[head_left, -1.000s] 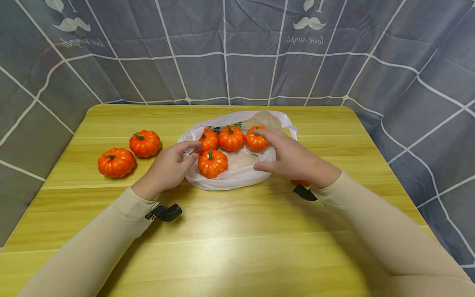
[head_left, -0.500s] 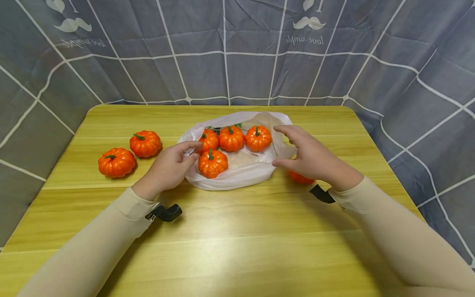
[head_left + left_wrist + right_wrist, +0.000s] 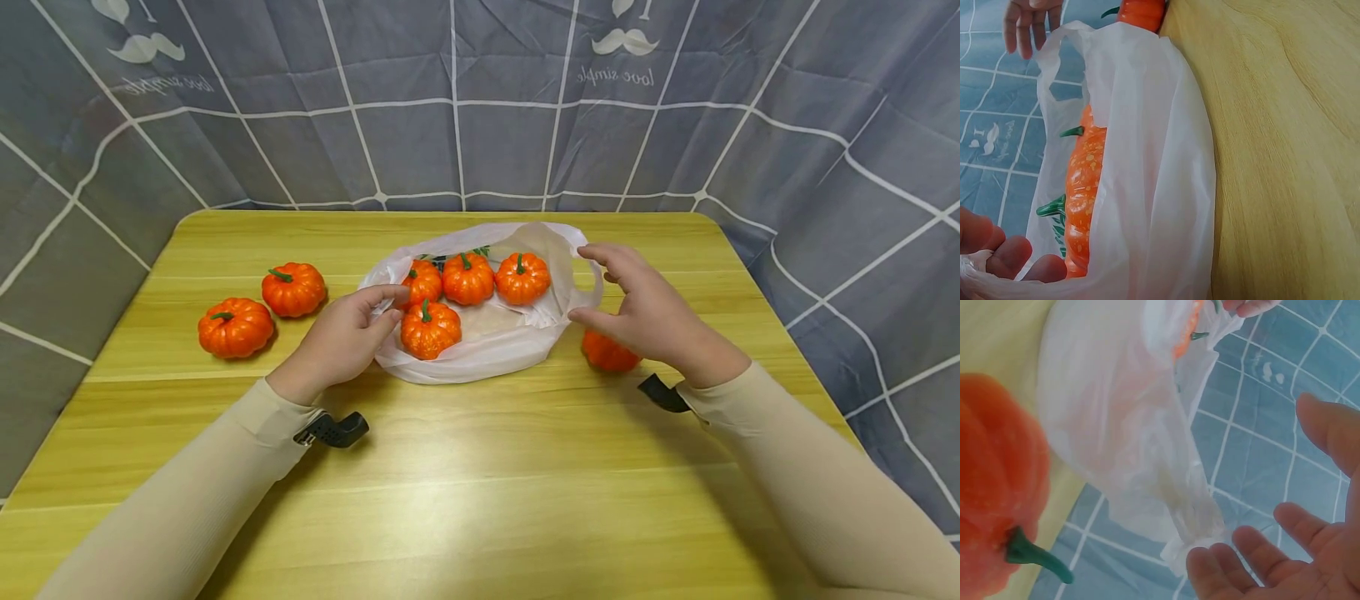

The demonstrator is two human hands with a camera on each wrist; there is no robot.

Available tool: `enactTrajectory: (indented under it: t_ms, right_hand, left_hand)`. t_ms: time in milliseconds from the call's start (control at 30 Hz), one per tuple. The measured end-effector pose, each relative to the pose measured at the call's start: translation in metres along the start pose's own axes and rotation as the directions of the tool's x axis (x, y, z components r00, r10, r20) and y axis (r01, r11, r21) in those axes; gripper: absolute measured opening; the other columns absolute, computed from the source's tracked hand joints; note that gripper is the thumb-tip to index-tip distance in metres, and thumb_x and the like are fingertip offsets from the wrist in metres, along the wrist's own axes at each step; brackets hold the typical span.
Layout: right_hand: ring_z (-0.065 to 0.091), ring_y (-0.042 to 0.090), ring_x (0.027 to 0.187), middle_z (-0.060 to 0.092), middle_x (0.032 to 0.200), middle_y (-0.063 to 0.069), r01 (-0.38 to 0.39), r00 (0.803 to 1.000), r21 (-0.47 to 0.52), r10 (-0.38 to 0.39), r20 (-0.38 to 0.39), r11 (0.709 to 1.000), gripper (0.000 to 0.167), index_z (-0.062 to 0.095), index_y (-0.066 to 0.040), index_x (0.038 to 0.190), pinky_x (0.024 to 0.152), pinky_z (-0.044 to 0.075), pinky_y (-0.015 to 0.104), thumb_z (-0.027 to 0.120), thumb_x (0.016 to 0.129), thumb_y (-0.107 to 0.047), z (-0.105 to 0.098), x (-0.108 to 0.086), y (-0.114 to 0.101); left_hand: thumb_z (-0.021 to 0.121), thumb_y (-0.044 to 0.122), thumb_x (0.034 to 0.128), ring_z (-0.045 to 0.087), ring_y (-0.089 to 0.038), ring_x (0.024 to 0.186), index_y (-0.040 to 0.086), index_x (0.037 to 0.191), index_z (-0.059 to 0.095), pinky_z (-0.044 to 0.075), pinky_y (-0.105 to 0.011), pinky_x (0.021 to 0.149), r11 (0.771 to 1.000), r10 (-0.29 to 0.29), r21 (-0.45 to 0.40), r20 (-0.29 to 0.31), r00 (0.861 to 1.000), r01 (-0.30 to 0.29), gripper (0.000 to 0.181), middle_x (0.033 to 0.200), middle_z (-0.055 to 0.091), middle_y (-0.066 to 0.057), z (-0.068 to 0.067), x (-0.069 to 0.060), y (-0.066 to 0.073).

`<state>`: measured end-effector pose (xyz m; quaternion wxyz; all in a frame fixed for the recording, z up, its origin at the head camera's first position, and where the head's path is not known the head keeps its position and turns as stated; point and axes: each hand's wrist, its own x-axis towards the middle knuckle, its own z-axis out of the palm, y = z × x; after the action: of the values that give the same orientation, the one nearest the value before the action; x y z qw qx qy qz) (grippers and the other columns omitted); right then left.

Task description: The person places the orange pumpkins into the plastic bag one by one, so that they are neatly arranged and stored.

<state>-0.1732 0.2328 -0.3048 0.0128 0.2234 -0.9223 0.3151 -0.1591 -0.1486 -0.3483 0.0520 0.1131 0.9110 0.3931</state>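
Note:
A white plastic bag (image 3: 495, 360) lies with its mouth spread wide on the table, several small orange pumpkins (image 3: 468, 280) with green stems inside it. My left hand (image 3: 347, 335) holds the bag's left edge; in the left wrist view, curled fingers (image 3: 1010, 255) have the plastic around them. At the bag's right handle is my right hand (image 3: 656, 312), its fingers spread and loosely bent, gripping nothing. Fingertips in the right wrist view appear close to the bag's edge; contact is unclear. Just below this hand, partly covered by it, sits another pumpkin (image 3: 607, 352) outside the bag.
Two more pumpkins, one nearer (image 3: 236, 328) and one farther (image 3: 293, 290), stand on the table left of my left hand. The wooden table (image 3: 465, 500) is bordered by a grey curtain (image 3: 502, 154) with white lines at the back and sides.
My right hand has moved right, from over the rightmost pumpkin in the bag to beside the bag's handle, uncovering that pumpkin and more of the one outside. My left hand stays put.

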Motion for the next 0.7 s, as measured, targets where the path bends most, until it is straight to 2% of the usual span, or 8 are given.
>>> enactTrajectory:
  t_ms: [100,267,400,500,567,600,633,700]
  right_hand:
    - [0.048,0.038,0.139,0.046,0.158,0.019,-0.018,1.0,-0.005,0.018,0.018,1.0,0.077,0.047,-0.001,0.152,0.115,0.043,0.062,0.086,0.088,-0.012,0.001,-0.001,0.003]
    - [0.05,0.04,0.135,0.047,0.156,0.021,-0.026,0.999,-0.004,0.027,0.041,1.0,0.078,0.046,0.0,0.153,0.114,0.044,0.062,0.087,0.088,-0.013,0.003,-0.001,0.006]
    - [0.052,0.041,0.129,0.049,0.153,0.023,-0.041,0.995,0.008,0.04,0.087,0.999,0.077,0.046,0.0,0.154,0.113,0.045,0.061,0.085,0.089,-0.014,0.007,-0.002,0.01]
    - [0.054,0.041,0.128,0.05,0.152,0.023,-0.07,0.99,0.034,0.065,0.122,0.997,0.077,0.046,0.0,0.154,0.113,0.046,0.061,0.085,0.09,-0.015,0.015,-0.003,0.014]
    - [0.057,0.041,0.127,0.052,0.151,0.023,-0.084,0.988,0.056,0.076,0.135,0.995,0.075,0.047,0.0,0.153,0.112,0.047,0.061,0.085,0.09,-0.015,0.024,-0.005,0.018]
    - [0.057,0.041,0.126,0.053,0.15,0.022,-0.09,0.987,0.068,0.08,0.139,0.994,0.075,0.047,0.001,0.153,0.112,0.047,0.06,0.085,0.09,-0.015,0.029,-0.006,0.02]
    - [0.057,0.04,0.128,0.054,0.151,0.021,-0.096,0.986,0.071,0.085,0.141,0.993,0.074,0.048,0.0,0.153,0.113,0.047,0.059,0.085,0.091,-0.016,0.035,-0.008,0.023]
    - [0.055,0.039,0.134,0.053,0.153,0.02,-0.105,0.984,0.069,0.094,0.149,0.992,0.074,0.048,-0.001,0.153,0.115,0.045,0.058,0.085,0.091,-0.019,0.044,-0.011,0.025]
  left_hand:
    - [0.058,0.023,0.1089,0.037,-0.015,0.047,0.015,0.145,0.062,0.036,-0.027,0.047,1.0,-0.004,-0.001,0.004,1.0,0.004,0.037,0.073,0.053,-0.007,0.0,0.0,0.0]
    - [0.059,0.023,0.1086,0.04,-0.016,0.044,0.015,0.145,0.062,0.036,-0.027,0.044,1.0,-0.011,-0.021,0.018,1.0,0.012,0.037,0.059,0.04,0.003,0.0,-0.001,0.002]
    - [0.058,0.022,0.1083,0.039,-0.015,0.047,0.016,0.146,0.061,0.035,-0.026,0.045,1.0,-0.011,-0.015,0.023,1.0,0.011,0.038,0.062,0.042,0.002,0.003,-0.002,0.001]
    - [0.058,0.022,0.108,0.039,-0.019,0.052,0.017,0.146,0.062,0.037,-0.029,0.051,1.0,0.005,0.013,0.007,1.0,-0.005,0.038,0.071,0.05,-0.003,0.009,-0.003,0.0]
    - [0.058,0.021,0.1076,0.061,-0.025,0.071,0.016,0.145,0.062,0.05,-0.034,0.064,0.999,0.025,0.043,-0.012,1.0,-0.024,0.038,0.093,0.068,-0.009,0.014,-0.004,-0.001]
    - [0.058,0.021,0.1073,0.069,-0.029,0.087,0.016,0.145,0.063,0.055,-0.039,0.075,0.998,0.036,0.061,-0.019,0.999,-0.034,0.038,0.107,0.072,-0.012,0.016,-0.005,-0.001]
    - [0.058,0.021,0.1069,0.071,-0.031,0.107,0.016,0.144,0.064,0.057,-0.044,0.087,0.996,0.046,0.083,-0.022,0.999,-0.044,0.038,0.124,0.072,-0.014,0.019,-0.005,0.0]
    - [0.057,0.019,0.1066,0.057,-0.033,0.141,0.013,0.14,0.066,0.051,-0.052,0.108,0.99,0.064,0.127,-0.027,0.998,-0.061,0.035,0.145,0.065,-0.013,0.021,-0.005,0.003]
